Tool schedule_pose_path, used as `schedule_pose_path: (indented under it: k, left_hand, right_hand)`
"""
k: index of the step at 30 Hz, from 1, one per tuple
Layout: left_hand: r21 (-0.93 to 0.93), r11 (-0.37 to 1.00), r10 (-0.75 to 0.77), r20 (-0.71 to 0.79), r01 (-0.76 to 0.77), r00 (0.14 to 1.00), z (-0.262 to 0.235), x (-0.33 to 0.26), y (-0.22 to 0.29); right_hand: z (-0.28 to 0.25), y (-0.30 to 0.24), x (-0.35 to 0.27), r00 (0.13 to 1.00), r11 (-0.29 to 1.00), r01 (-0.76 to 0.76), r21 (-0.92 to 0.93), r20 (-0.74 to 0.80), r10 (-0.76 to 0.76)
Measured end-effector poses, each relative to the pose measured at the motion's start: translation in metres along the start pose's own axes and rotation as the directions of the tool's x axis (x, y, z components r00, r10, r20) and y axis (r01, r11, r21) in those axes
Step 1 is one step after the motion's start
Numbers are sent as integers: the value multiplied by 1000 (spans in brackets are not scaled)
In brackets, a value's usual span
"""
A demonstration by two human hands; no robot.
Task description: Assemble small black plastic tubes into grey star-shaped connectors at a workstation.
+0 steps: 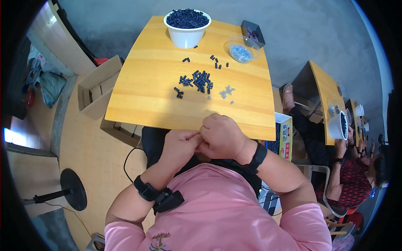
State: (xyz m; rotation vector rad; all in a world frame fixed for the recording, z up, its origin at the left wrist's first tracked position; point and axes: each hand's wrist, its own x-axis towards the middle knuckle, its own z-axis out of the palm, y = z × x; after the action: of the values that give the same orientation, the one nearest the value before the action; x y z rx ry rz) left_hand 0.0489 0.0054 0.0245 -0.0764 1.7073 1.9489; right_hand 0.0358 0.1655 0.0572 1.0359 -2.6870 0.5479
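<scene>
Meeting closed, contents hidden, the left hand [178,147] and right hand [222,136] show nothing finished; loose black pieces [202,80] and clear pieces [226,91] remain.

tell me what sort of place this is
Likely an assembly workshop: a white bucket heaped with small black parts, more piled on the wooden table, and another person at a second table.

Left fingers [191,135] — touching right fingers [207,126].
</scene>
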Motion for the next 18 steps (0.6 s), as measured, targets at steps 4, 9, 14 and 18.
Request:
schedule_pose_path:
  k: [4, 9, 14, 18]
  left_hand:
    - [21, 1000, -10, -43, 11, 999, 2, -8, -1]
    - [36, 999, -34, -68, 36, 997, 4, -13, -1]
    - [81, 997, -12, -52, 16, 999, -2, -10, -12]
    - [16, 999, -37, -39, 37, 999, -5, -9, -15]
  right_hand:
    - [4, -4, -2, 998, 997, 66, 42, -10, -66]
    - [8, -9, -4, 998, 995, 58, 76, 26, -60]
    - [14, -10, -5, 995, 996, 82, 44, 49, -84]
    - [24, -7, -7, 993, 990, 118, 77, -19, -117]
